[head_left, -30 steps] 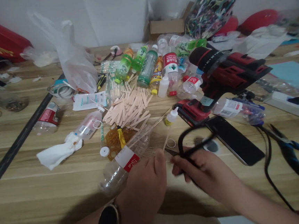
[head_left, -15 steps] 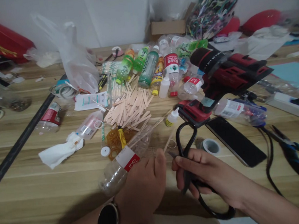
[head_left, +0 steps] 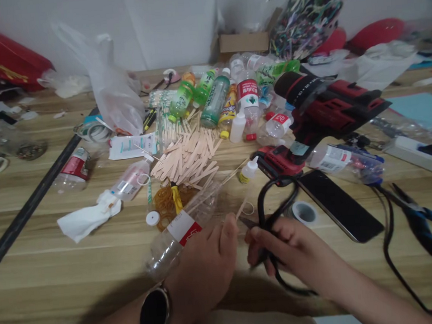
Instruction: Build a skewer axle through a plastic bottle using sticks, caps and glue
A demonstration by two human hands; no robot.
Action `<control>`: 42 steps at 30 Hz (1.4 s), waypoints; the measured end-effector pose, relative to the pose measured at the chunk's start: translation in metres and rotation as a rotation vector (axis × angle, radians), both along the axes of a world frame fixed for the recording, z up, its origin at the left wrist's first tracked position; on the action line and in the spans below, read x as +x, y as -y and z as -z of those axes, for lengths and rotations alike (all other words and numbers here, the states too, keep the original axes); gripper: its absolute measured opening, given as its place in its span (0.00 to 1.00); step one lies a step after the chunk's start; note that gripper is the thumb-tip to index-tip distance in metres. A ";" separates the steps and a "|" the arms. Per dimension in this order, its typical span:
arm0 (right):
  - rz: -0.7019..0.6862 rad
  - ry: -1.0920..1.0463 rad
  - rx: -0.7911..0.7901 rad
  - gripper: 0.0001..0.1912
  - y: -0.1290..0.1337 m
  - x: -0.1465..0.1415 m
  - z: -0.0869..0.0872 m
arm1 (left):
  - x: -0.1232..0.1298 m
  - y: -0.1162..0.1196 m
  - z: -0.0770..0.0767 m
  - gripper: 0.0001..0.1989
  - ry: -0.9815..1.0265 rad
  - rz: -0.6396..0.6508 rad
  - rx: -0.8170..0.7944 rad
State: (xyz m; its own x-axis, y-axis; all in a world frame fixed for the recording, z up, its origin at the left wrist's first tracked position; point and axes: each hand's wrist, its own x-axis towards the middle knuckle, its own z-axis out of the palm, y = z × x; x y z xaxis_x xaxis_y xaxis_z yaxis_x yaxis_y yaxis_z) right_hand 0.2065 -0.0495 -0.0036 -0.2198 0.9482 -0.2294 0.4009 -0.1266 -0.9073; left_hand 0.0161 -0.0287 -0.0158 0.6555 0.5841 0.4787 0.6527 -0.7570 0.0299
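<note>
My left hand (head_left: 205, 258), with a watch (head_left: 153, 313) on its wrist, is closed on a thin wooden stick (head_left: 240, 210) whose end sticks out above the thumb. My right hand (head_left: 294, 251) grips black-handled scissors (head_left: 260, 206) around their middle, with a blade tip close to the stick. Whether the blade touches the stick I cannot tell. A clear plastic bottle (head_left: 165, 249) lies beside my left hand and is partly covered by it. Beyond my hands are a small glue bottle (head_left: 249, 170) and a white ring (head_left: 248, 208) on the table.
Flat wooden sticks (head_left: 189, 157) are heaped mid-table, with several drink bottles (head_left: 216, 101) behind. On the right are a red drill (head_left: 332, 106), a phone (head_left: 340, 204), a wire spool (head_left: 304, 213) and pliers (head_left: 426, 229). Rubber bands (head_left: 163, 204) and a plastic bag (head_left: 116, 100) are left.
The scissors have turned in my right hand, their lower loop swinging up and left. Their blade tip has moved slightly left towards the stick. My left hand has hardly moved.
</note>
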 end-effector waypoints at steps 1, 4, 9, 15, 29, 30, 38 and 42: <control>0.020 0.141 0.242 0.24 0.001 0.002 0.003 | 0.000 0.001 0.000 0.15 0.010 0.001 -0.029; 0.064 0.460 0.762 0.17 0.004 0.007 0.010 | 0.000 0.003 0.000 0.14 0.016 -0.012 -0.109; -0.034 0.016 0.003 0.26 0.001 0.002 0.001 | 0.000 0.000 0.001 0.17 -0.003 0.026 0.011; 0.037 0.301 0.492 0.22 0.003 0.005 0.007 | 0.005 0.000 -0.001 0.15 0.039 -0.005 -0.072; 0.057 0.138 0.459 0.18 0.008 0.007 0.017 | 0.003 0.003 -0.008 0.16 0.016 0.034 0.030; 0.075 0.282 0.697 0.15 0.009 0.009 0.020 | 0.003 0.006 -0.009 0.16 0.011 0.029 0.012; 0.031 -0.215 -0.160 0.27 0.008 0.001 0.001 | -0.001 0.002 -0.009 0.16 0.037 0.085 -0.054; 0.106 -0.310 -0.160 0.30 0.007 -0.003 -0.005 | 0.000 0.002 -0.022 0.15 0.271 0.095 -0.432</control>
